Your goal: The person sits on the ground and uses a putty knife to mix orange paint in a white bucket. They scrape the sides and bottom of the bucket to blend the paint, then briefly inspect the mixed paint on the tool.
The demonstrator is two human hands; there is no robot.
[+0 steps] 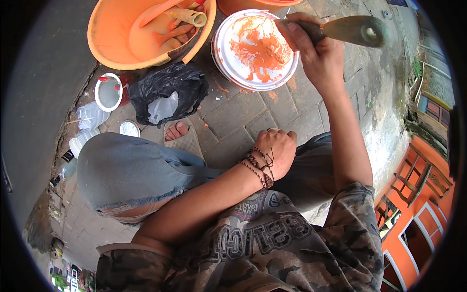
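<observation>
My right hand (323, 63) grips a putty knife (352, 31), its olive handle sticking out to the right and its blade over a round white lid (224, 53). Orange paste (253, 56) is smeared across the middle of the lid. My left hand (275, 153), with braided cords at the wrist, is curled over my bent legs below the lid; whether it holds anything is hidden.
An orange basin (109, 31) with tools stands upper left, another behind the lid. A black plastic bag (155, 82), white-rimmed container (108, 95), small lid (129, 128) and plastic bottles lie left on the pavers (228, 121). An orange building (413, 194) shows at right.
</observation>
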